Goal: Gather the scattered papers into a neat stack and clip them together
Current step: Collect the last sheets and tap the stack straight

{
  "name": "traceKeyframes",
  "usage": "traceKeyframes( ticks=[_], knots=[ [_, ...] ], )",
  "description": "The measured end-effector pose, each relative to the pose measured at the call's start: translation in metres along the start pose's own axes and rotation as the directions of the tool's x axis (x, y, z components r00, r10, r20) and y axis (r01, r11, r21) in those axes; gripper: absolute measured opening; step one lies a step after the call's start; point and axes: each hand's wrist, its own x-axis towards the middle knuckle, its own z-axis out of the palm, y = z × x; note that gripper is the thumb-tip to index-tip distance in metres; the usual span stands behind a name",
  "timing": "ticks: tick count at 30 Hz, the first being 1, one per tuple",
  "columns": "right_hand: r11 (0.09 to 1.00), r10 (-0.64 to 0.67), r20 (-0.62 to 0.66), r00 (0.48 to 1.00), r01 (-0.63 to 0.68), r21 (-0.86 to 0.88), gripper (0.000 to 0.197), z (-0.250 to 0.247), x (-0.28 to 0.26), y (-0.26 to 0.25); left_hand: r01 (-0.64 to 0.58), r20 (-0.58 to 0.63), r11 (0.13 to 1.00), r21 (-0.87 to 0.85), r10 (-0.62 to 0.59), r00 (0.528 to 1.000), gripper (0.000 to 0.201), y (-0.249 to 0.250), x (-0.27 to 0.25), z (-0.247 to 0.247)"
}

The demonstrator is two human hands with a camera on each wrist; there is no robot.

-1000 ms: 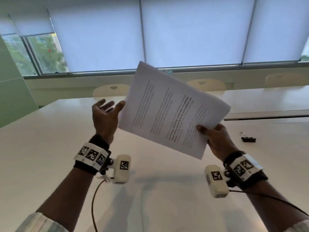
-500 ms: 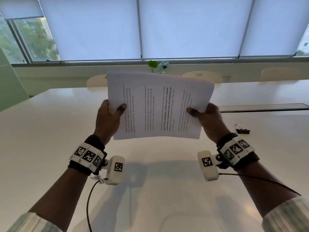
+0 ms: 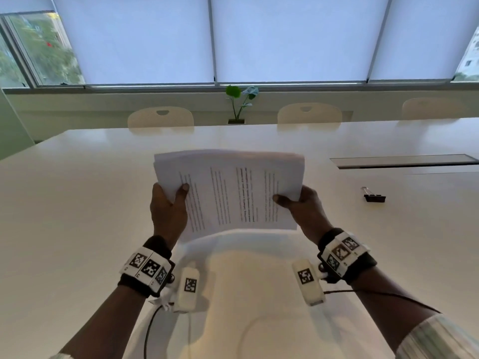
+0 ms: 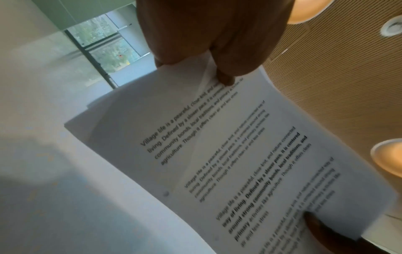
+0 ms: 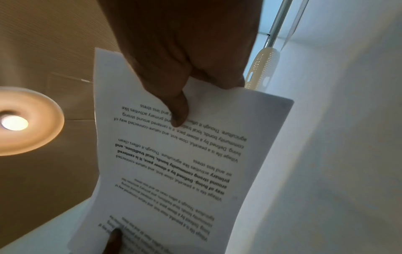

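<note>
The left hand [image 3: 168, 213] and the right hand [image 3: 305, 211] each pinched a short edge of the sheaf of white printed paper sheets [image 3: 230, 193], thumbs curled on top, fingers hidden beneath, holding it above the white surface [image 3: 64, 216]. The sheaf's far edges looked stepped, not flush. A loosened pinch could have let sheets fan out or slide. The small black metal binder clip [image 3: 374, 197] lay at three o'clock, well apart; freeing one hand to fetch it risked the sheaf sagging.

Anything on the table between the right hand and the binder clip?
No. In the head view only bare white table lies between the right hand, gripping the papers, and the binder clip.
</note>
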Motion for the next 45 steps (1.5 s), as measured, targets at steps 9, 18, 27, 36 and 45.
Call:
traceKeyframes(
  ticks=[9, 18, 27, 36, 45],
  knots=[
    [0.994, -0.073, 0.071, 0.995, 0.068, 0.082, 0.028, -0.017, 0.018, -0.006, -0.053, 0.004, 0.998, 0.022, 0.053, 0.999, 0.038, 0.024, 0.008, -0.005],
    [1.0, 0.023, 0.016, 1.0, -0.023, 0.019, 0.022, -0.004, 0.018, 0.001, 0.07, 0.081, 0.998, 0.001, -0.07, 0.994, 0.029, -0.014, 0.012, 0.002],
    [0.969, -0.246, -0.135, 0.96, 0.247, -0.009, 0.029, 0.023, 0.021, -0.059, -0.205, -0.208, 0.977, -0.057, 0.189, 0.96, 0.026, 0.065, 0.025, 0.02],
    [0.999, 0.028, -0.087, 0.996, -0.031, -0.033, 0.028, 0.023, 0.01, 0.015, 0.184, 0.104, 0.979, 0.085, -0.192, 0.976, 0.036, -0.008, -0.005, 0.019],
    [0.997, -0.071, -0.074, 0.995, 0.073, 0.024, 0.027, 0.005, 0.023, -0.012, 0.007, 0.083, 0.996, 0.09, -0.015, 0.996, 0.018, 0.014, 0.015, 0.007]
  ],
)
